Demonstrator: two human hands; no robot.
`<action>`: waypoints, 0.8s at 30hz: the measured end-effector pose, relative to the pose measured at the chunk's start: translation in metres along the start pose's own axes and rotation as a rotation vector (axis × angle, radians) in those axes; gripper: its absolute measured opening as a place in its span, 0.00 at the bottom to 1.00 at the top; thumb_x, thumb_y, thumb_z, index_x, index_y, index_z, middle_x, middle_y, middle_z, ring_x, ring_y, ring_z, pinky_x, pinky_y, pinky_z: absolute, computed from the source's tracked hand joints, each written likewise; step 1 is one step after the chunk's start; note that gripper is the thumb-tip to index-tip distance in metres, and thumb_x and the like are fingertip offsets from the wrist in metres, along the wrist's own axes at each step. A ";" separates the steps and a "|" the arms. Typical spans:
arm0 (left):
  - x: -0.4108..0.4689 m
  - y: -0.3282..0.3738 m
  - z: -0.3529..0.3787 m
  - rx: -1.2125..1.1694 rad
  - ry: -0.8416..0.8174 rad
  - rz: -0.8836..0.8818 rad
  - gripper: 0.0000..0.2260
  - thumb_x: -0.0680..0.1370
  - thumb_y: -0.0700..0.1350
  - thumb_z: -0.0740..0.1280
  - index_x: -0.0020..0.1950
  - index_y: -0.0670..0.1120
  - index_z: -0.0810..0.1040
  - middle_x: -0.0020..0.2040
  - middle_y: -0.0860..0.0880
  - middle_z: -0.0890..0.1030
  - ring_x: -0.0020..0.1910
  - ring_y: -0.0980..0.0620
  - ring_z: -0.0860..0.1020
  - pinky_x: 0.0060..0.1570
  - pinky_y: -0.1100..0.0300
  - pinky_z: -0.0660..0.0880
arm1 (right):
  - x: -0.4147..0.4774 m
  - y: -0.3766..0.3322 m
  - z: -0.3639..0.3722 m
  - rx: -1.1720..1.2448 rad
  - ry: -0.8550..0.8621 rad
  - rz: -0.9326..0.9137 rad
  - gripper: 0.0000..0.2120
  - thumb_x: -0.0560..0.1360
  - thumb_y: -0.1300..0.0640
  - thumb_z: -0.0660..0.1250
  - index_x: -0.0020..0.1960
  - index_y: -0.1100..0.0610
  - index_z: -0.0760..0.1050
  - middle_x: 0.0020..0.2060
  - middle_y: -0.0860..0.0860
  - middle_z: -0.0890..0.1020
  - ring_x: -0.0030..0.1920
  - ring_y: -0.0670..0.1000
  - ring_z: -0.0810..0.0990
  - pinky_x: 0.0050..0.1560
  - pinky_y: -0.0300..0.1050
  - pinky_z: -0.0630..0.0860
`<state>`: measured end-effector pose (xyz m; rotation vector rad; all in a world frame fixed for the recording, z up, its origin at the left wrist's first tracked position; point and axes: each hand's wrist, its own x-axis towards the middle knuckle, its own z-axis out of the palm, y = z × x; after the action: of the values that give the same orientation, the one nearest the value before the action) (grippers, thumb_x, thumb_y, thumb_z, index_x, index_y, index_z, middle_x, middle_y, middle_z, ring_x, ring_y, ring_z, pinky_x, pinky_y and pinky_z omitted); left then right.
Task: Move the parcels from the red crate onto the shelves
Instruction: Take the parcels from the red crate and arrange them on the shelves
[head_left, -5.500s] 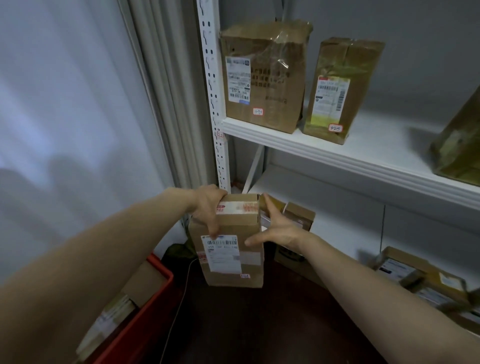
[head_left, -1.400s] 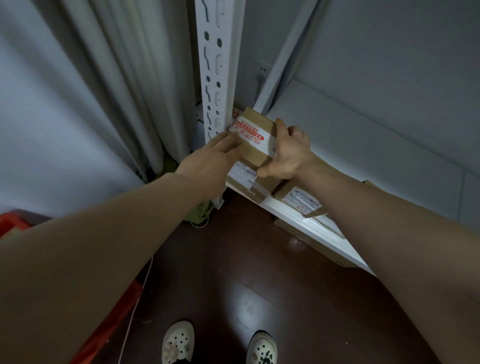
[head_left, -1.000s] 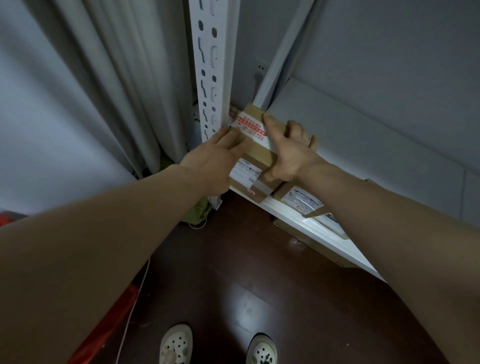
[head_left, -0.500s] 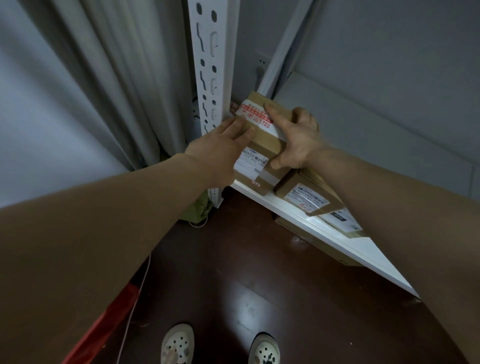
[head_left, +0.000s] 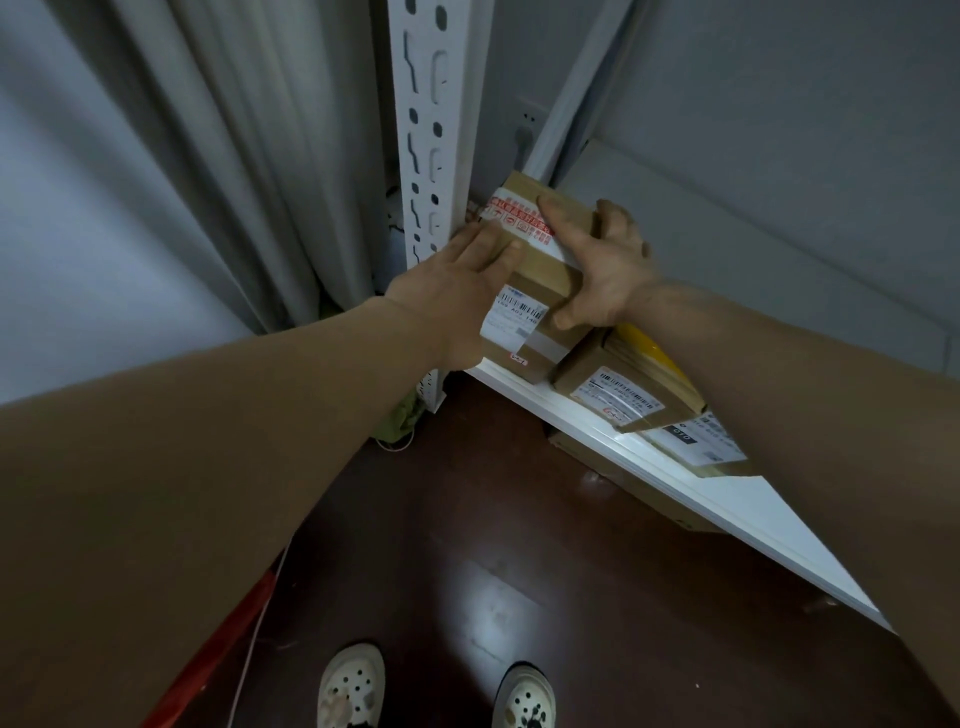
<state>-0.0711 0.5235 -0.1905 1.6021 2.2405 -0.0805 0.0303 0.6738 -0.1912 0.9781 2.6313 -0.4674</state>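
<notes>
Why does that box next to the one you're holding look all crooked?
The second parcel sits turned at an angle to the shelf edge, its corner poking out over it. The parcel with red tape, held by the left hand and right hand, stands upright.

Parcels on the shelf: three (head_left: 540, 291) (head_left: 618, 395) (head_left: 701, 447)
Hands: two (head_left: 457, 291) (head_left: 602, 270)
Shoes, bottom of frame: two (head_left: 350, 686) (head_left: 524, 699)
Shelf uprights: one (head_left: 434, 130)
</notes>
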 end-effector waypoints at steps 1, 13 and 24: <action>-0.001 0.000 -0.001 -0.002 -0.004 -0.004 0.44 0.75 0.44 0.66 0.77 0.49 0.36 0.77 0.48 0.35 0.76 0.49 0.37 0.73 0.51 0.49 | -0.001 -0.001 0.001 -0.005 -0.003 0.003 0.57 0.64 0.53 0.78 0.76 0.38 0.40 0.76 0.58 0.38 0.75 0.60 0.36 0.74 0.64 0.43; -0.037 0.007 -0.006 -0.081 -0.029 0.018 0.43 0.75 0.39 0.65 0.77 0.49 0.37 0.78 0.50 0.39 0.77 0.51 0.41 0.74 0.49 0.56 | -0.043 -0.015 -0.002 -0.009 0.050 -0.045 0.61 0.64 0.50 0.78 0.77 0.46 0.34 0.76 0.58 0.40 0.76 0.57 0.38 0.75 0.58 0.40; -0.171 -0.004 -0.020 -0.160 -0.063 -0.264 0.39 0.78 0.48 0.64 0.78 0.47 0.40 0.77 0.46 0.53 0.76 0.46 0.53 0.71 0.50 0.60 | -0.136 -0.128 0.010 -0.059 -0.075 -0.274 0.56 0.67 0.44 0.75 0.78 0.52 0.38 0.77 0.57 0.43 0.76 0.57 0.42 0.75 0.53 0.42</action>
<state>-0.0334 0.3732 -0.1150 1.2010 2.3319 -0.0211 0.0447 0.5007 -0.1231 0.5726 2.7042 -0.4746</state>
